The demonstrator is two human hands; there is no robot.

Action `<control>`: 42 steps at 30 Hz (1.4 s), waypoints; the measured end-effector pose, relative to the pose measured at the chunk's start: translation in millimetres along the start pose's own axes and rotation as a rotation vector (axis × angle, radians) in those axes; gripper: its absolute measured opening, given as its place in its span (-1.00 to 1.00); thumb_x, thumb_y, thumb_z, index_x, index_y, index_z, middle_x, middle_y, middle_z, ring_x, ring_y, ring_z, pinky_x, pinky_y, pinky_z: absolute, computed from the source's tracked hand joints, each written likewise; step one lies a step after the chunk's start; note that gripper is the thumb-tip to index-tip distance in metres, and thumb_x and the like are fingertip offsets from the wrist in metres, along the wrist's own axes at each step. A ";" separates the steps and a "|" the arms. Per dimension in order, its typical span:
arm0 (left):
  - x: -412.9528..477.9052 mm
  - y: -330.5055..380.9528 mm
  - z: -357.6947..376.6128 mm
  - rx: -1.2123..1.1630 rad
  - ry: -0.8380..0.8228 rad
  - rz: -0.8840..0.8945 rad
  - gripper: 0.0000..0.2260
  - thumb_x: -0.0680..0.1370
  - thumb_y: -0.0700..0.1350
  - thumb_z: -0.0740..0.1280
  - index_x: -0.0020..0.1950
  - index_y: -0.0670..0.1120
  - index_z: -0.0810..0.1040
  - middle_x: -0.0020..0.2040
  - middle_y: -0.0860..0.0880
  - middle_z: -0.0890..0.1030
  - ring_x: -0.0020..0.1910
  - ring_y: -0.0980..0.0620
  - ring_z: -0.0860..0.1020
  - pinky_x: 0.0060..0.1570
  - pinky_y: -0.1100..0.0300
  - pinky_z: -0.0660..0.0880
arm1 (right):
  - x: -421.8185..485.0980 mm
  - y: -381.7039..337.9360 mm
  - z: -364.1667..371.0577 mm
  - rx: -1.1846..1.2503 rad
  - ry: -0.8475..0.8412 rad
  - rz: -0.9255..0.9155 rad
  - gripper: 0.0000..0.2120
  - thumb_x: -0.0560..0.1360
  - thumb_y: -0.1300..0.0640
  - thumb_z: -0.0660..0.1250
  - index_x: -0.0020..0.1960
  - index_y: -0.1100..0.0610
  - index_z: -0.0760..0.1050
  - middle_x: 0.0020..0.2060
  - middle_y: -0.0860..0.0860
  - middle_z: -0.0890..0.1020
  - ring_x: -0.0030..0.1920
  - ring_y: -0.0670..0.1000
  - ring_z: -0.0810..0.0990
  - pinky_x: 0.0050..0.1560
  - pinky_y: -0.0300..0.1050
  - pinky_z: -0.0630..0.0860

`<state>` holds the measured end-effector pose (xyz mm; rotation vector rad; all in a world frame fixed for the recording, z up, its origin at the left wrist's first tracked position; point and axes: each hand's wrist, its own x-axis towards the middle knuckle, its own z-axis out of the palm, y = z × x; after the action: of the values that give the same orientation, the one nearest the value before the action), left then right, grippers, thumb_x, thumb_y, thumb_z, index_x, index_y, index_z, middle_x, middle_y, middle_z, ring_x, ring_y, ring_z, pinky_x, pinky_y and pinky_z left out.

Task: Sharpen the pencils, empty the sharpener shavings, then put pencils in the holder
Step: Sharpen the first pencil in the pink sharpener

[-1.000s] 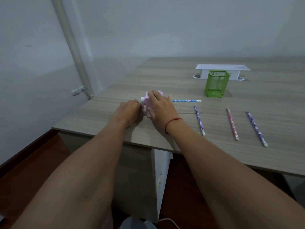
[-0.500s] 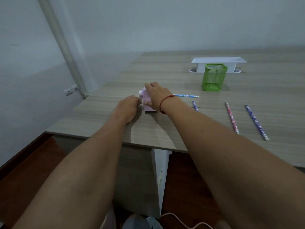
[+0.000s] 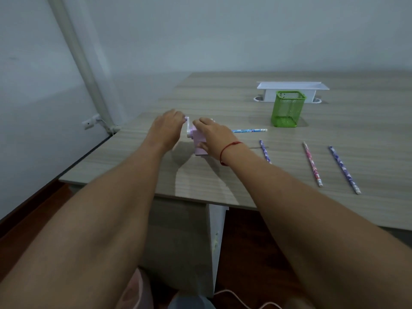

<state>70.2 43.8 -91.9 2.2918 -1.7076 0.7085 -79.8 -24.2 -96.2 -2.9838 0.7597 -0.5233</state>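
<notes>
Pale wood-grain desk (image 3: 223, 184) against grey walls is carrying one green mesh holder (image 3: 287, 111) and four patterned pencils, while the right hand (image 3: 210, 136) is clasping a pink box-shaped sharpener (image 3: 198, 144) and the left hand (image 3: 167, 128) fingers are pinching its white crank (image 3: 189, 128).

We see the pink sharpener (image 3: 199, 143) upright on the counter (image 3: 223, 175), a blue pencil (image 3: 249, 130) poking out sideways. Three patterned pencils (image 3: 312, 163) lie loose nearby; the green mesh holder (image 3: 287, 112) stands behind.
</notes>
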 end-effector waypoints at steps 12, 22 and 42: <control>-77.5 39.8 -7.7 -0.245 -0.053 -0.160 -0.79 0.63 -0.15 0.10 0.12 -0.20 0.48 0.11 -0.19 0.52 0.11 -0.15 0.47 0.06 -0.01 0.40 | -5.6 -9.4 -7.8 0.028 -0.021 0.051 -0.49 0.47 0.19 0.35 0.39 0.13 0.32 0.38 0.06 0.38 0.31 0.19 0.47 0.22 0.09 0.47; -50.5 24.9 6.7 -0.098 -0.198 -0.088 -0.77 0.58 -0.08 0.17 -0.02 -0.14 0.59 0.06 -0.15 0.56 0.07 -0.19 0.51 0.00 0.00 0.40 | -5.1 -2.5 -2.3 0.037 -0.028 0.013 -0.49 0.50 0.20 0.31 0.43 0.10 0.28 0.42 0.00 0.34 0.36 0.14 0.41 0.32 0.19 0.35; -64.1 31.2 -12.6 -0.109 0.198 -0.047 -0.77 0.61 -0.18 0.08 -0.08 -0.21 0.50 -0.16 -0.20 0.55 -0.17 -0.18 0.51 -0.20 -0.02 0.44 | -2.2 -14.1 -7.7 0.047 -0.033 0.072 -0.59 0.50 0.20 0.31 0.33 0.14 0.36 0.34 0.09 0.40 0.33 0.20 0.44 0.27 0.17 0.42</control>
<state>23.6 93.7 -115.9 2.1041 -1.5591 0.7836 -77.6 -10.2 -88.3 -2.9024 0.8363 -0.4805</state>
